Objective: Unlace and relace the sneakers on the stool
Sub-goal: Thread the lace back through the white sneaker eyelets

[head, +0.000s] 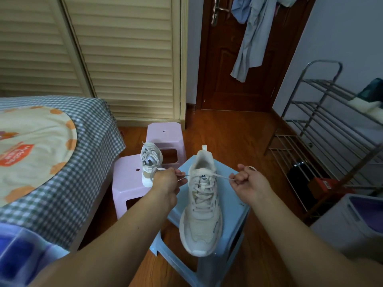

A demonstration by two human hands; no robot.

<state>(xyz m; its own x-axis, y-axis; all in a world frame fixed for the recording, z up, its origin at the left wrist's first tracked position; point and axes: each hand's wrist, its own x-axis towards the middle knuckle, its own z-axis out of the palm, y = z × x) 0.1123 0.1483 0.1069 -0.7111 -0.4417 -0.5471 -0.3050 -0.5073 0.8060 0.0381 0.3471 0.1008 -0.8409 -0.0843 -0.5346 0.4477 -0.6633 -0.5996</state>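
Left hand (167, 181) and right hand (246, 181) fingers each pinch a lace end (222, 176), pulling outward to tighten sneaker (202, 208) on blue stool (234, 216).

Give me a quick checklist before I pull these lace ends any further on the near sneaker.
1. Left hand pinches a lace end: ok.
2. Right hand grips the other lace end: ok.
3. Near sneaker sits flat on the blue stool: ok.
4. Lower crossings threaded: ok.
5. Top eyelets threaded: cannot tell.
6. Second sneaker on the pink stool, clear of the hands: ok.
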